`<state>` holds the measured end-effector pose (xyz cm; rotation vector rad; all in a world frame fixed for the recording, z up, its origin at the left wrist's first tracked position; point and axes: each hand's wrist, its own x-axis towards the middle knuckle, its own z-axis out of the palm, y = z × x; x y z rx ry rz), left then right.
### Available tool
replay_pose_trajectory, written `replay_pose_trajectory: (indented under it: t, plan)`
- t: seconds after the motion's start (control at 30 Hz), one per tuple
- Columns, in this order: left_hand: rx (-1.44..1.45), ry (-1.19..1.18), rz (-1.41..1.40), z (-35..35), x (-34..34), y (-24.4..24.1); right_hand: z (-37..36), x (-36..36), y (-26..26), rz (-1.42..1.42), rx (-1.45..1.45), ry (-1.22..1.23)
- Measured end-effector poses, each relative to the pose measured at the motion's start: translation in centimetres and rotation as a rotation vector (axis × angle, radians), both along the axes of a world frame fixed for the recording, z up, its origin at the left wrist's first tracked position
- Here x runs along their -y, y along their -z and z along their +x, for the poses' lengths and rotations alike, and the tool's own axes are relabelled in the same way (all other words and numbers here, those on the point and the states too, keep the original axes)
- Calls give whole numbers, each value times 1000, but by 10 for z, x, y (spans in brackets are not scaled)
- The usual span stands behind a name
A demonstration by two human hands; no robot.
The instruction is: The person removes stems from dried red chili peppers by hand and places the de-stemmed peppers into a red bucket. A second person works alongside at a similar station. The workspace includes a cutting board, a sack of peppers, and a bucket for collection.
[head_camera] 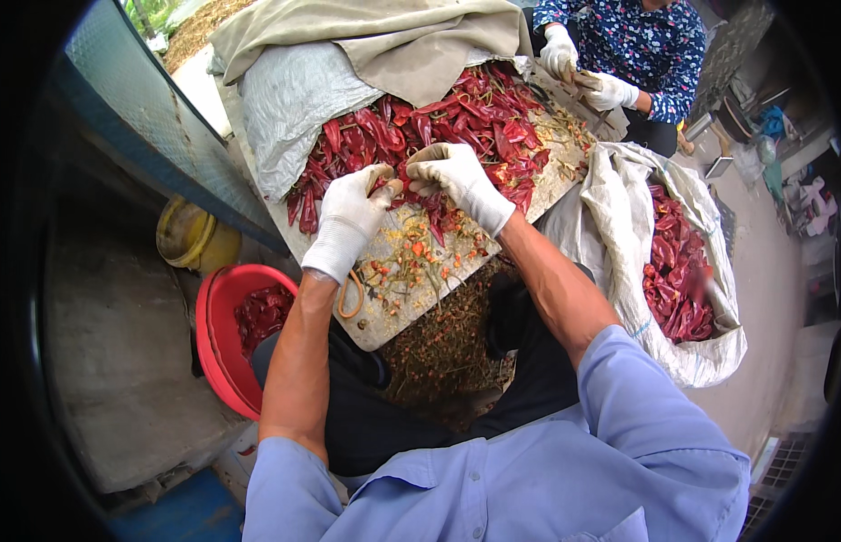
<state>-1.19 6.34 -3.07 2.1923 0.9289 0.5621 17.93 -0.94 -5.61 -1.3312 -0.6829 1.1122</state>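
My left hand, in a white knitted glove, is raised over the near edge of a heap of dried red chili peppers; its thumb and fingers are pinched together near a bit of red pepper. Close by on the right, my right hand, gloved too, has its fingers curled over the peppers. Whether either one grips a pepper is hard to tell. Both are above a pale board strewn with stems, yellow seeds and orange-red scraps. A tan loop lies near the board's left edge, below my left wrist.
A red plastic basin with peppers stands at left, a yellow bucket behind it. At right is a white woven sack of peppers. Cloth and sheeting partly cover the heap. A co-worker's gloved hands are at upper right.
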Motion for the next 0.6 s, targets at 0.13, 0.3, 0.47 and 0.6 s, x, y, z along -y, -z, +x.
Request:
replay_pose_trajectory:
  t: [0.13,0.3,0.47,0.6]
  plan:
    - [-31,72,134,9,2,10,-18,11,-13,25,-57,-25]
    - [133,115,-180,15,2,16,-17,14,-22,87,310,1]
    - [220,139,-532,15,6,6,-21,19,-25,236,97,22]
    - [338,148,-583,18,14,-5,-20,21,-30,235,26,29]
